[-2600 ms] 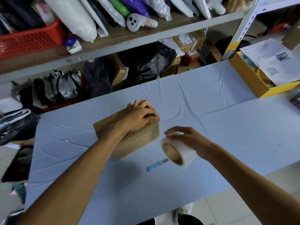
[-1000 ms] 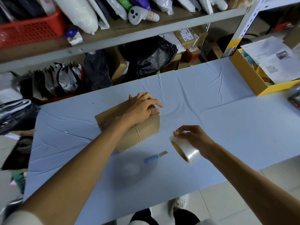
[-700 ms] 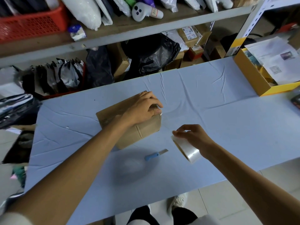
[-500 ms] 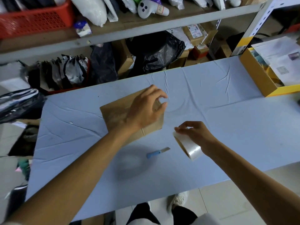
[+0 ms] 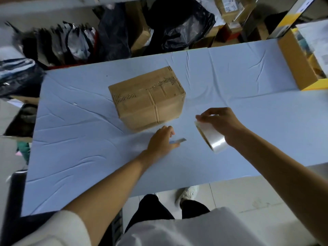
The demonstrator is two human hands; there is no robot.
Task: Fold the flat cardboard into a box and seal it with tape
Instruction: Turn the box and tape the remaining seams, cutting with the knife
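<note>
The closed cardboard box stands alone on the blue table, with tape strips across its top and down its near side. My left hand lies just in front of the box, over the blue handle of a small knife. Only the blade and a bit of the handle show, and the hand hides whether my fingers hold it. My right hand grips a roll of clear tape from above, lifted off the table to the right of the knife.
A yellow-brown open carton with papers sits at the table's right end. Black plastic bags and small cartons crowd the shelf behind the far edge. My legs and a shoe show below the near edge.
My left hand has left the top of the box and dropped onto the knife in front of it. The right hand keeps the tape roll in about the same place. The view has tilted down.
</note>
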